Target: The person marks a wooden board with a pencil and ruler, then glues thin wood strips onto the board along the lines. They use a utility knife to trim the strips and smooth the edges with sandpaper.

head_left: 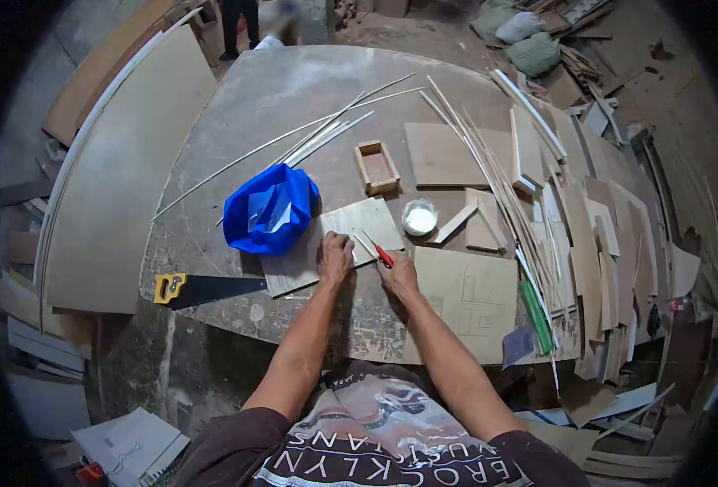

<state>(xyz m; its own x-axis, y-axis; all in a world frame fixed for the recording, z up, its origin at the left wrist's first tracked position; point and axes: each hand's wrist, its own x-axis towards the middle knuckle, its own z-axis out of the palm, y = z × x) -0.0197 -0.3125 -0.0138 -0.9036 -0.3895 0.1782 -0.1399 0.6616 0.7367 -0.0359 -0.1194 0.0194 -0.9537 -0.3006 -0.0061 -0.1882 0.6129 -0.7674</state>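
Observation:
My right hand (398, 272) is closed around a red-handled tool (384, 256) with a thin pointed metal end; its exact kind is hard to make out. My left hand (336, 258) rests on a pale wooden board (363, 217), its fingers curled at the end of a short, thin wood strip (364, 246). The tool's tip lies close beside that strip. Behind my left hand, a blue cloth bag (241, 215) sits open against the board. A handsaw (213, 290) with a yellow handle lies to the left, its blade tip near the board.
A tub of white paste (419, 217) and a small wooden box (377, 168) stand beyond my hands. On the right lie a board with drawn lines (468, 296), long thin strips (489, 174), a green tool (535, 316) and stacked offcuts. Someone's legs (239, 24) show behind the table.

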